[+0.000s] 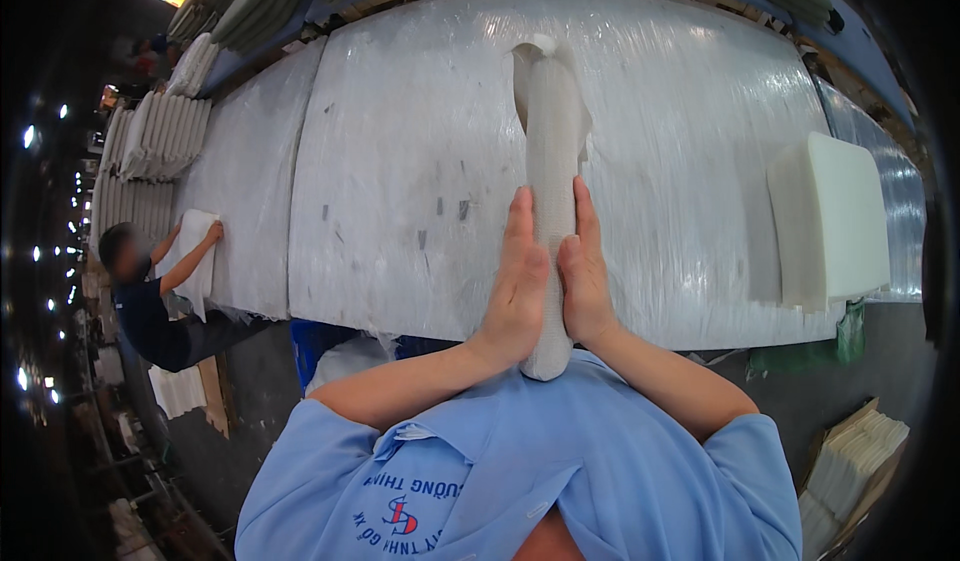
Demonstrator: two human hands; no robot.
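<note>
A light grey fabric-covered cushion (553, 161) stands on edge, its narrow side facing up, running from my chest toward the far side of the table. My left hand (520, 281) is pressed flat along its left face, and my right hand (585, 271) lies the same way along its right face. The cushion is clamped between my two palms, with the fingers straight and pointing away from me. At its far end a loose flap of cover (522, 86) hangs open on the left, and a bit of white (543, 43) shows at the tip.
Plastic film covers the long pale table (400, 161). White cushion pads (830, 221) stand toward its right end. Stacked pads (165, 136) rise at the far left, where another person (165, 306) handles a white piece (200, 251). A box of pads (855, 461) sits at the lower right.
</note>
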